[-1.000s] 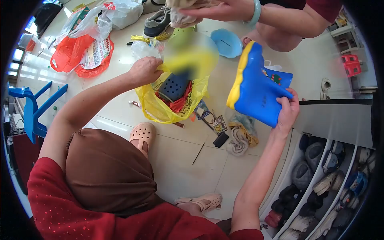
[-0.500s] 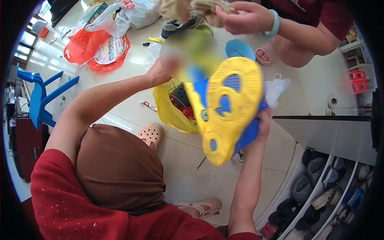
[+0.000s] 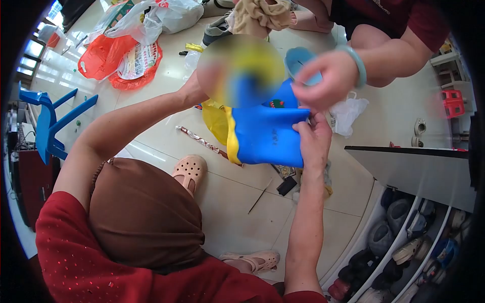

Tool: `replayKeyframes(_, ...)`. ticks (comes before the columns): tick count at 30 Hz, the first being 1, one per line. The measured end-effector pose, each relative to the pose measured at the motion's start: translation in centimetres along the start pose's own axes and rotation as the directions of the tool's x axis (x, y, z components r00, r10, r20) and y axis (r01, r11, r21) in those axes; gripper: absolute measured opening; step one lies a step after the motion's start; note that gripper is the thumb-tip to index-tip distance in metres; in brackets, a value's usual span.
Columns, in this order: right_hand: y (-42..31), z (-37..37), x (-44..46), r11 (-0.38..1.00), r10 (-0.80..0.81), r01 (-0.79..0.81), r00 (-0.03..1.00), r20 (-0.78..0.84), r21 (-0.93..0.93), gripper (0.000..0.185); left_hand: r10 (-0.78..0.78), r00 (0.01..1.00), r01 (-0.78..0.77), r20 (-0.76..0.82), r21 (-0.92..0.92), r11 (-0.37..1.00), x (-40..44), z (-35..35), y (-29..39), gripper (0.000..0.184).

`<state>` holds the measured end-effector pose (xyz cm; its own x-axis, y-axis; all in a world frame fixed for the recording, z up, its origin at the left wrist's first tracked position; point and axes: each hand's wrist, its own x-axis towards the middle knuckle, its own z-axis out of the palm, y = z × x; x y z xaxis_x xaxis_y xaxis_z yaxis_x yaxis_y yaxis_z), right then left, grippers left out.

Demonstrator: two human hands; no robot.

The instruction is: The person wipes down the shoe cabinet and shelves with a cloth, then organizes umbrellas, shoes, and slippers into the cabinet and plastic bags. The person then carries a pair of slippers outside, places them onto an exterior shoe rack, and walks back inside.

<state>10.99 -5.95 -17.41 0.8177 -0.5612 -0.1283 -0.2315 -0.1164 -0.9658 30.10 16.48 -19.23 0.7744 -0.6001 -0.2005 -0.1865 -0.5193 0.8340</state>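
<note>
My right hand (image 3: 316, 139) grips a blue rubber boot (image 3: 268, 139) by the open end of its shaft, thumb on the near side. The boot lies sideways, its yellow edging towards the left. My left hand (image 3: 204, 83) reaches to the boot's far left end, but a blurred patch hides its fingers. Behind the shaft shows more blue rubber with a small green and red print (image 3: 277, 103); whether it is a second boot I cannot tell. Another person's hand (image 3: 323, 78), wearing a pale bangle, is close above the shaft's open end.
A yellow plastic bag (image 3: 214, 121) sits partly behind the boot. A blue basin (image 3: 298, 63), red bag (image 3: 101, 58), white bags (image 3: 348, 116) and a thin stick (image 3: 260, 197) are on the floor. Left stands a blue stool (image 3: 48, 123); right, an open shoe cabinet (image 3: 404, 171). Beige cloth (image 3: 260, 17) is at top.
The boot has turned from its yellow sole facing me to its blue shaft facing me. The other person's bangled hand has come down from the beige cloth towards the boot.
</note>
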Motion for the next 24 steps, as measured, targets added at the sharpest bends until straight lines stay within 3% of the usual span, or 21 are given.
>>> replayKeyframes(1,-1.0,0.2,-0.5,0.992,-0.011,0.015,0.999,0.032,-0.129,0.031,-0.008,1.000,0.008,-0.006,-0.023,1.000,0.1,0.2,-0.2,0.029)
replayKeyframes(2,-1.8,0.8,-1.2,0.969,-0.235,0.234,0.972,-0.009,-0.080,0.028,-0.017,1.000,0.016,-0.010,-0.046,0.999,0.2,0.3,-0.4,0.028)
replayKeyframes(5,-1.7,0.2,-1.9,0.966,-0.039,0.039,0.999,-0.008,0.256,0.023,-0.090,0.996,0.090,0.002,-0.043,0.995,-0.8,0.1,0.6,0.026)
replayKeyframes(6,-2.1,0.0,-1.6,0.917,-0.074,0.102,0.994,-0.086,0.386,0.024,-0.076,0.997,0.077,-0.028,0.010,0.997,-0.6,0.0,0.1,0.025)
replayKeyframes(9,-2.6,-3.3,-1.6,0.872,-0.086,0.069,0.996,0.012,0.484,0.027,-0.063,0.991,0.078,-0.120,0.125,0.989,-0.5,-0.3,-2.0,0.027)
replayKeyframes(11,-4.5,-5.5,-2.3,0.933,-0.123,0.094,0.990,0.062,0.348,0.029,0.022,0.987,0.006,-0.159,0.172,0.985,-0.3,-0.5,-3.9,0.029)
replayKeyframes(13,-5.2,-8.5,-2.6,0.954,-0.174,0.170,0.985,-0.007,0.247,0.028,-0.093,0.987,0.121,-0.134,0.220,0.968,0.4,-0.9,-5.1,0.027)
replayKeyframes(14,-7.8,-10.4,-2.8,0.965,-0.219,0.209,0.974,0.050,0.157,0.029,-0.097,0.990,0.107,-0.099,0.101,0.989,1.8,-1.3,-8.0,0.023)
replayKeyframes(15,-10.0,-12.2,-3.3,0.980,-0.197,0.196,0.978,0.070,0.018,0.030,-0.037,0.999,0.040,-0.038,0.098,0.994,2.7,-2.3,-9.9,0.018)
replayKeyframes(16,-11.0,-13.8,-3.1,0.970,-0.243,0.243,0.969,0.039,-0.001,0.032,0.123,0.992,-0.123,0.002,0.091,0.988,2.7,-2.3,-8.6,0.018)
replayKeyframes(17,-12.0,-15.3,-3.3,0.955,-0.295,0.296,0.955,0.036,-0.008,0.034,0.052,0.998,-0.057,0.030,0.200,0.978,2.7,-3.0,-7.8,0.025)
replayKeyframes(19,-14.4,-18.1,-4.6,0.950,-0.214,0.203,0.977,-0.018,-0.238,0.033,0.372,0.908,-0.313,-0.194,0.278,0.908,1.8,-1.8,-5.6,0.036)
replayKeyframes(21,-15.3,-19.8,-6.3,0.899,-0.168,0.133,0.985,-0.048,-0.418,0.031,0.517,0.849,-0.402,-0.105,0.507,0.762,1.4,-2.0,-2.2,0.045)
replayKeyframes(22,-15.4,-20.8,-8.2,0.862,-0.162,0.111,0.985,-0.062,-0.494,0.030,0.601,0.790,-0.458,-0.125,0.531,0.713,0.9,-1.4,0.3,0.033)
replayKeyframes(24,-15.1,-22.3,-12.2,0.798,-0.144,0.052,0.984,-0.106,-0.600,0.028,0.572,0.820,-0.535,0.008,0.362,0.763,0.9,-1.3,1.0,0.022)
